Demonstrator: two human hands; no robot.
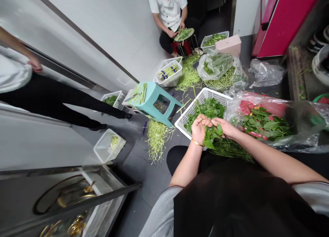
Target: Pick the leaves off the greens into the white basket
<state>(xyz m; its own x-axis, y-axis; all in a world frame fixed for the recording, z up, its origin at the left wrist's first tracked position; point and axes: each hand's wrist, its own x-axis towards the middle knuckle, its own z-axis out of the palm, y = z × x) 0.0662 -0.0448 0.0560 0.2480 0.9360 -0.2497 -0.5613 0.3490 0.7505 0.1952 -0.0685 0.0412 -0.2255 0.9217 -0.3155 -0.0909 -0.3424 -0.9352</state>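
Both hands are close together over a white plastic basket of leafy greens. My left hand, with a gold bracelet at its wrist, is closed around a leafy green stem. One thin stalk sticks up above that hand, and the leaves hang down between the two hands. My right hand pinches the same greens from the right side. Below the hands lies a heap of long thin green stems against my lap. At the right, an open clear plastic bag holds more leafy greens.
A turquoise stool stands ahead left, with peelings on the floor beside it. A person in white sits working at the back; another person stands left. A metal rack is at lower left, a pink cabinet at right.
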